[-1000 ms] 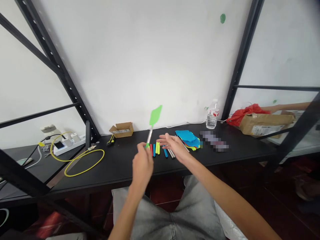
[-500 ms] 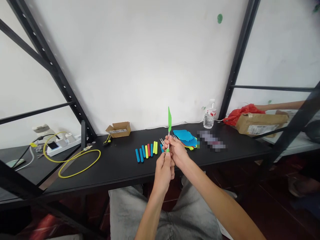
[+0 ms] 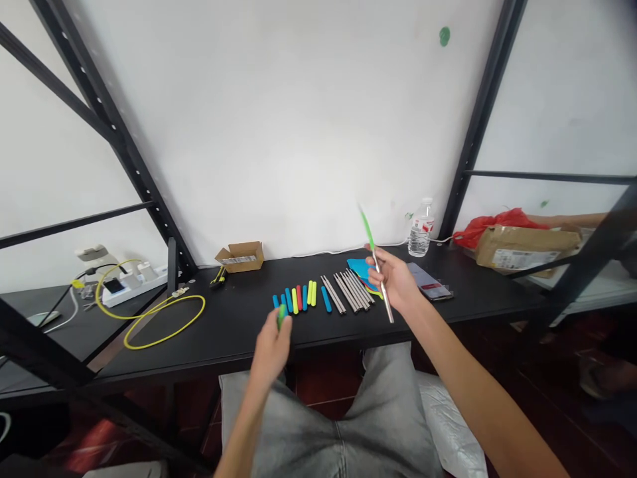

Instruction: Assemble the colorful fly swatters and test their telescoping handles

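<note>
In my left hand (image 3: 271, 344), closed over the table's front part, is a short green handle (image 3: 281, 315), its top showing above the fingers. My right hand (image 3: 395, 277) pinches a thin metal rod (image 3: 385, 299) topped by a green flat blade (image 3: 367, 229); the rod's lower end is bare. Handle and rod are apart. Beyond my left hand lies a row of blue, yellow and red handles (image 3: 299, 298). Several loose metal rods (image 3: 354, 292) lie between the hands, with one blue handle (image 3: 326, 299) beside them. Blue flat blades (image 3: 359, 265) are stacked behind my right hand, partly hidden.
A phone (image 3: 428, 282) lies right of my right hand, and a water bottle (image 3: 421, 229) stands behind it. At the back left are a small open cardboard box (image 3: 241, 257), a yellow cable loop (image 3: 202, 317) and a power strip (image 3: 134, 287). Black shelf posts (image 3: 490, 113) flank the table (image 3: 233, 338).
My hands, together at the rod before, have separated. The green handle has come away from the rod and moved left with my left hand; my right hand has carried the bladed rod right.
</note>
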`<state>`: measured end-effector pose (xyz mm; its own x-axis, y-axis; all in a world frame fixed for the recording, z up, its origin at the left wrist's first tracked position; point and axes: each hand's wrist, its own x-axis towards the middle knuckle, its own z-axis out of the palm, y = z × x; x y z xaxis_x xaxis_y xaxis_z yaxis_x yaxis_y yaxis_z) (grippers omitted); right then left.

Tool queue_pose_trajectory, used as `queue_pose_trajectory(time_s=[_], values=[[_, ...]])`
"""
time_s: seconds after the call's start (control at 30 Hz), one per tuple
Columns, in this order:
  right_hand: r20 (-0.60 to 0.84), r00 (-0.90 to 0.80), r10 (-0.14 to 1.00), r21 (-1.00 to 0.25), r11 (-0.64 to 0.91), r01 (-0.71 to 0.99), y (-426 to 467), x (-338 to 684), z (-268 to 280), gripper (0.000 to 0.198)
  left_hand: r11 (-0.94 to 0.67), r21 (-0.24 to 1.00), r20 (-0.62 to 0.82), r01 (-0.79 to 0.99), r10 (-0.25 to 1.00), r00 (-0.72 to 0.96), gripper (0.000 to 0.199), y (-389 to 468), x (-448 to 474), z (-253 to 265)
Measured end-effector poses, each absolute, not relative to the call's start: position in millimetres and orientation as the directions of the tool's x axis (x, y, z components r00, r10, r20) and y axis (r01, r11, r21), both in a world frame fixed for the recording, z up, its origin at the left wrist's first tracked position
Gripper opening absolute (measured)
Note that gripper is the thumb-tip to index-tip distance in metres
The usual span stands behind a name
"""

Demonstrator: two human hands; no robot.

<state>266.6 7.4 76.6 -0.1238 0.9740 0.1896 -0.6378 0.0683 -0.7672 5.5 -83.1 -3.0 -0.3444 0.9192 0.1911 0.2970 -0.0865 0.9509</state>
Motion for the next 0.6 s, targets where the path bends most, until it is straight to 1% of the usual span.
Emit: queue_pose_trajectory(time_s=[0.03,0.07,0.13,0.17,0.23,0.33,0.4,0.43,0.47,0.5,0.53,0.57,0.6], values=[[0.180,-0.145,0.973,-0.803,0.060,-0.594,4.5,267.6,71.3,0.018,-0.043,0.878,0.243,0.476,0.898,-0.367,0.039,-71.1,-9.4,-2.7],[0.170,-0.162,0.972,-0.827,0.051,-0.561,2.5,266.3,65.0,0.021,0.019,0.786,0.276,0.618,0.884,-0.378,0.042,-60.4,-21.5,-2.2],[0.156,-0.193,0.969,-0.848,0.031,-0.529,1.2,259.2,52.1,0.027,0.124,0.621,0.270,0.774,0.893,-0.360,0.050,-45.3,-35.9,-1.6],[0.152,-0.210,0.966,-0.854,0.021,-0.520,1.5,254.7,46.5,0.029,0.158,0.556,0.256,0.816,0.901,-0.349,0.053,-41.0,-38.8,-1.8],[0.150,-0.238,0.960,-0.868,0.013,-0.496,2.4,246.1,38.8,0.033,0.178,0.469,0.237,0.865,0.918,-0.317,0.053,-37.2,-39.5,-3.0],[0.134,-0.264,0.955,-0.913,0.015,-0.408,0.0,237.4,35.7,0.038,0.152,0.410,0.237,0.900,0.934,-0.266,0.052,-38.4,-35.7,-1.6],[0.107,-0.297,0.949,-0.949,0.008,-0.316,-5.2,232.7,35.7,0.042,0.132,0.430,0.270,0.893,0.925,-0.266,0.053,-42.4,-30.4,4.4],[0.090,-0.323,0.942,-0.964,0.001,-0.265,-8.8,229.9,35.1,0.045,0.105,0.475,0.294,0.874,0.917,-0.270,0.054,-45.3,-25.9,8.7],[0.076,-0.350,0.934,-0.976,-0.002,-0.216,-12.8,226.4,33.9,0.047,0.053,0.547,0.310,0.835,0.914,-0.261,0.055,-48.5,-19.6,13.4],[0.067,-0.378,0.923,-0.985,0.002,-0.170,-17.1,222.2,32.1,0.048,-0.021,0.637,0.314,0.771,0.920,-0.235,0.055,-51.9,-11.7,18.0],[0.063,-0.408,0.911,-0.992,0.013,-0.125,-21.5,217.5,29.7,0.050,-0.109,0.740,0.299,0.664,0.937,-0.181,0.054,-54.9,-2.5,22.0],[0.067,-0.437,0.897,-0.996,0.033,-0.084,-25.8,212.4,27.0,0.050,-0.177,0.832,0.268,0.525,0.958,-0.100,0.053,-57.2,7.4,25.0],[0.081,-0.461,0.884,-0.997,0.065,-0.051,-29.9,207.3,24.3,0.051,-0.215,0.897,0.244,0.387,0.969,-0.028,0.052,-58.6,17.3,26.7]])
